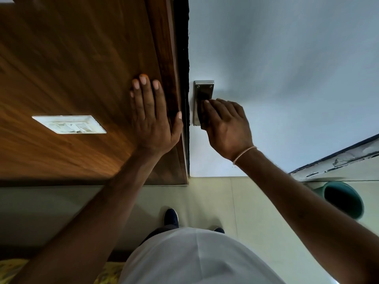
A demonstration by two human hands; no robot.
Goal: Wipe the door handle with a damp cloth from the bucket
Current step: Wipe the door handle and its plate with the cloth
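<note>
Wood panelling [71, 58] fills the left, a pale door [287, 68] the right. On the wood, the left hand [152, 119] rests with fingers straight. Curled fingers of the right hand [227, 128] cover the door handle [203, 93]; no cloth shows, so bare skin may smear it. A teal bucket [342, 199] sits near right, clear of the shoes [171, 217].

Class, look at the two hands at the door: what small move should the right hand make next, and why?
Probably slide the right hand up the silver metal handle plate. Its fingers curl over the plate's lower part, seemingly round a dark cloth, though that is hard to tell. The screwed top is uncovered, and the left hand lies flat on the brown wooden panel.
</note>
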